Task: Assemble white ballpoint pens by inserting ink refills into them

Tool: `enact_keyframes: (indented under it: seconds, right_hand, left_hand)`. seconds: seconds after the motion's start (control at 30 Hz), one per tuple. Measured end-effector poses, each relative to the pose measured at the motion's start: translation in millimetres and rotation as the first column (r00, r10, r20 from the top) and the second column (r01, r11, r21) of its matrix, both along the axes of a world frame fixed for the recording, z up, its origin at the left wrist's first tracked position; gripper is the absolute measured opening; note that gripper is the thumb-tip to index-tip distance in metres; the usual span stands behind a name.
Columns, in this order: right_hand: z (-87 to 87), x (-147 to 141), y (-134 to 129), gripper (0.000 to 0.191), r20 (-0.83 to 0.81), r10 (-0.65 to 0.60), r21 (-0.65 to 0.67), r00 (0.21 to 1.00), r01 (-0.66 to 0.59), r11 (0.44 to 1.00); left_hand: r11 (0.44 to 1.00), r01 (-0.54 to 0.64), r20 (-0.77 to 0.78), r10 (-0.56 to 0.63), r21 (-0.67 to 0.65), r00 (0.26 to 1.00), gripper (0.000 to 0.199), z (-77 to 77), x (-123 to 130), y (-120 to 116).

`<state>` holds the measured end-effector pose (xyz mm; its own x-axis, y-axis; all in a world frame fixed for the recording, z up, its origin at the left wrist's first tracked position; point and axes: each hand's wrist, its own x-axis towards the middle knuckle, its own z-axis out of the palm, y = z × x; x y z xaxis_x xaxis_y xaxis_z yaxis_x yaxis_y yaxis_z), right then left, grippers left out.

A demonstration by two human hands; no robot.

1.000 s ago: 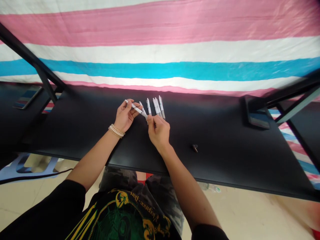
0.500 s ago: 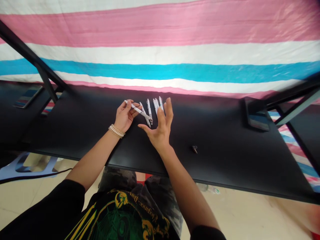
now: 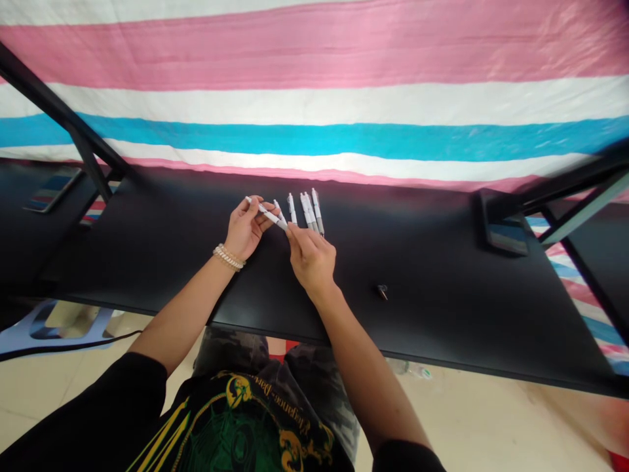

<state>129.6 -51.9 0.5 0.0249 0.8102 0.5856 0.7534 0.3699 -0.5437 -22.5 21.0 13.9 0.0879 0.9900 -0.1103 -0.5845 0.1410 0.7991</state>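
A white pen (image 3: pixel 274 218) slants between my two hands above the black table. My left hand (image 3: pixel 245 227) grips its upper end between thumb and fingers. Pinched round the pen's lower end is my right hand (image 3: pixel 312 259), whose fingers cover the tip. Just behind the held pen lies another white pen (image 3: pixel 278 208), partly hidden. A single pen (image 3: pixel 292 207) rests beyond my right fingertips, its lower part covered. To its right several white pens with grey grips (image 3: pixel 309 211) lie side by side.
A small dark metallic piece (image 3: pixel 382 292) lies on the black table (image 3: pixel 432 275) right of my right forearm. Dark slabs, phone-like, rest at the right (image 3: pixel 506 226) and far left (image 3: pixel 54 190). Black metal struts (image 3: pixel 91 157) flank the table. A striped sheet (image 3: pixel 314 105) hangs behind.
My right hand, spread open before, has closed on the lower end of the pen. My left hand keeps its hold in nearly the same place.
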Motion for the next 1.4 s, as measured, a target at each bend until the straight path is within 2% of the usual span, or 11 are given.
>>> enact_keyframes:
  seconds: [0.17,0.27,0.33,0.47,0.6,0.67,0.77,0.9,1.07,1.23,1.4]
  right_hand:
    - [3.7,-4.7,-2.6,0.052,-0.035,-0.052,-0.123,0.998,0.047,0.991]
    - [9.4,-2.7,-2.6,0.075,-0.093,-0.001,-0.033,0.996,-0.002,0.999]
    - [13.7,0.1,-2.6,0.079,-0.092,0.036,0.04,0.995,-0.032,0.999]
    - [15.7,4.3,-3.0,0.054,-0.029,0.072,0.098,0.997,-0.069,0.993]
    - [4.3,4.9,-1.5,0.03,0.036,0.132,0.12,0.991,-0.135,0.984]
    - [-2.2,4.4,-0.6,0.029,0.06,0.163,0.14,0.985,-0.17,0.975]
    - [-5.7,2.7,-0.5,0.026,0.066,0.107,0.124,0.992,-0.115,0.986]
    - [0.5,-0.7,-2.4,0.027,0.073,-0.003,0.039,0.997,0.0,0.999]
    - [7.1,-3.8,-4.5,0.033,0.054,-0.011,-0.036,0.998,0.013,0.999]
    - [7.9,-3.8,-4.2,0.061,-0.002,-0.043,-0.048,0.999,0.042,0.998]
    - [3.9,-1.8,-3.0,0.035,0.094,0.05,-0.052,0.994,-0.046,0.998]
  left_hand:
    - [0.999,0.033,-0.031,-0.033,0.023,0.999,0.025,1.1,1.4,-2.7]
    - [0.999,0.039,-0.036,-0.038,0.021,0.999,0.025,1.6,1.1,-3.3]
    - [0.999,0.038,-0.029,-0.037,0.02,0.999,0.025,1.2,0.4,-3.1]
    - [0.999,0.031,-0.001,-0.031,0.04,1.0,0.024,-0.7,-1.0,-1.7]
    - [0.998,0.037,0.007,-0.037,0.053,0.999,0.026,-1.9,-0.9,-1.0]
    - [0.998,0.041,0.002,-0.041,0.043,0.999,0.028,-2.2,-0.5,-1.2]
    - [0.998,0.049,0.007,-0.049,0.048,0.999,0.027,-2.7,-0.1,-1.6]
    - [0.998,0.048,0.009,-0.049,0.033,0.999,0.025,-2.8,0.3,-1.7]
    - [0.999,0.045,0.008,-0.045,0.022,0.999,0.025,-1.6,0.8,-1.9]
    - [0.999,0.039,0.018,-0.04,0.036,0.999,0.025,-0.9,0.4,-1.9]
    - [0.999,0.028,0.015,-0.028,0.014,0.999,0.022,-1.4,0.6,-1.7]
